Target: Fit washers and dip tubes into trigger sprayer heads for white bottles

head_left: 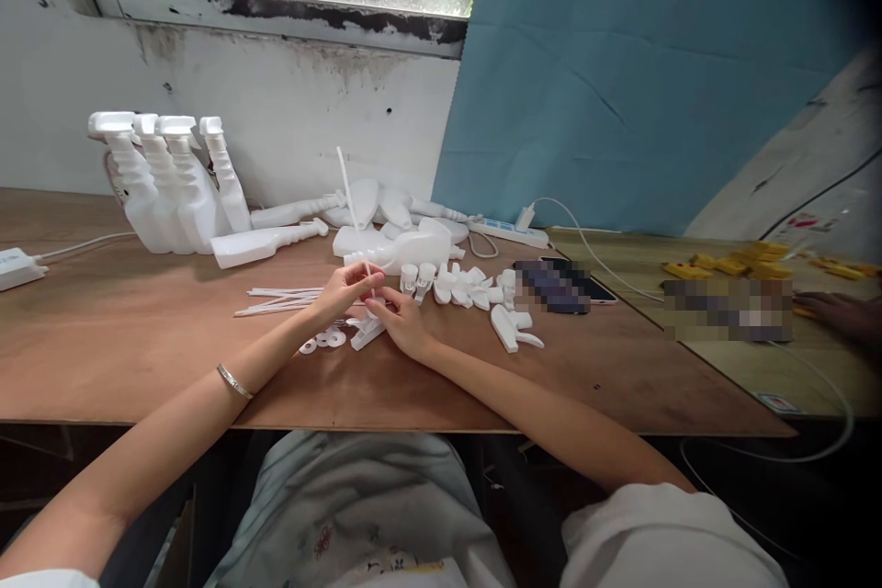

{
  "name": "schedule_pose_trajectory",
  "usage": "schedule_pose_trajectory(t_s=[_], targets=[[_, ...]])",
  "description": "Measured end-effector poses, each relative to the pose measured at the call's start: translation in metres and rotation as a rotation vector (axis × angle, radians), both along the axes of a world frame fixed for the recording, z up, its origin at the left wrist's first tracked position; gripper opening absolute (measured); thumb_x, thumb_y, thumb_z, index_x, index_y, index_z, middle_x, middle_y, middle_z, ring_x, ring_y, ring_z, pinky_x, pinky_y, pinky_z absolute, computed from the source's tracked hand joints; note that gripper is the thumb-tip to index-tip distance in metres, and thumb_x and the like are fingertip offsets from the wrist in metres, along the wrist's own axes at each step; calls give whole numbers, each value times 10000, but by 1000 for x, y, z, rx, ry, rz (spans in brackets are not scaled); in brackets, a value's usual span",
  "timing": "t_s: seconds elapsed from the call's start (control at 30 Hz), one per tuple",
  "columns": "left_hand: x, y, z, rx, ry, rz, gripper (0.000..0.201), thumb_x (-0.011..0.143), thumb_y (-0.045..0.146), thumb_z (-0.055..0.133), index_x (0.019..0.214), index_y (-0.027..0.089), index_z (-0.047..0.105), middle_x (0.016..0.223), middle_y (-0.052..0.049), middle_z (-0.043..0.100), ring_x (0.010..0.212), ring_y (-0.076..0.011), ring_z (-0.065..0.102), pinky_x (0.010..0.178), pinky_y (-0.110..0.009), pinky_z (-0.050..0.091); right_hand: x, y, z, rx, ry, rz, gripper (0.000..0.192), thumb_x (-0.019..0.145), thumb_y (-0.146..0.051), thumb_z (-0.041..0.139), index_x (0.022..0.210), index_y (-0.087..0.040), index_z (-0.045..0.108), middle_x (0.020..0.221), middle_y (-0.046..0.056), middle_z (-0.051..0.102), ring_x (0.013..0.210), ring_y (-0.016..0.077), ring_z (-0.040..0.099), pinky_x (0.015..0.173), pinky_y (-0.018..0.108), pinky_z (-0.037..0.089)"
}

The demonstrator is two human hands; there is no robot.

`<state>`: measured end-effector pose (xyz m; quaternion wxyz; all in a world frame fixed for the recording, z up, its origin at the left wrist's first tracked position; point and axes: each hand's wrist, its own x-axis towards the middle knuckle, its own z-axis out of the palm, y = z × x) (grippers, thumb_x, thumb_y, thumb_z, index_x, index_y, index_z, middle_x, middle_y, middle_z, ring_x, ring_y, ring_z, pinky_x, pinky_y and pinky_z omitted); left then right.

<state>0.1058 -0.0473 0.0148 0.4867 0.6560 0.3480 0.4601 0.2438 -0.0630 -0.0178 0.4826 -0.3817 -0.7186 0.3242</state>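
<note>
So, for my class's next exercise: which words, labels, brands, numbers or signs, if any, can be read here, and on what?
No word, brand or number can be read in this picture.
Small label on the right-hand tabletop: too small to read.
Red marking on the clear plastic: too blurred to read.
Print on the pale lap clothing: too blurred to tell whether it holds words.
Standing white spray bottles: no lettering shows.
</note>
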Motion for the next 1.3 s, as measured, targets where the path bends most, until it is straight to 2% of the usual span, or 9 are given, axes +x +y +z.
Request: schedule_pose_trajectory(t_s=[0.13,0.23,0.4,0.63,0.9,1.03,1.3], targets=[[1,1,-6,-15,72,-103,387,695,412,656,970,148,595,876,-52,635,799,-172,595,643,-241,465,1,2,-2,29,60,-22,213,800,-315,495,733,-181,647,742,11,596,714,153,521,658,268,404],[2,-2,-8,-5,105,-178,455,674,376,683,1049,144,573,951,-71,633,860,-195,602,706,-271,479,2,2,-2,32,89,-5,254,812,-346,487,748,-185,673,750,20,626,750,171,556,667,276,426],[4,-4,-8,37,110,-207,518,642,326,718,1089,133,540,1043,-91,602,952,-213,578,801,-304,467,3,-1,2,42,102,6,283,796,-397,518,701,-197,694,691,22,642,752,194,585,643,287,440],[3,-6,-4,31,141,-271,497,639,314,726,1062,116,556,996,-87,616,923,-205,579,805,-308,459,5,-5,2,57,88,-14,223,769,-362,579,736,-192,720,751,37,692,731,203,619,623,290,450],[3,-8,-1,21,152,-322,521,602,299,752,1046,115,551,936,-59,619,877,-192,582,773,-300,466,8,-3,0,80,35,-36,198,775,-328,590,735,-193,729,722,25,695,669,176,620,577,254,440],[3,-7,-4,35,143,-315,496,628,300,735,1049,116,548,937,-54,620,872,-186,577,772,-297,464,8,-2,0,98,7,-54,187,775,-308,590,750,-187,731,686,24,688,626,168,607,542,245,422],[3,-6,-4,79,140,-307,361,773,350,599,1041,110,571,941,-61,624,887,-183,565,773,-286,447,7,-4,-1,137,-37,-102,216,781,-144,517,745,-209,720,724,7,701,696,169,624,620,250,453]])
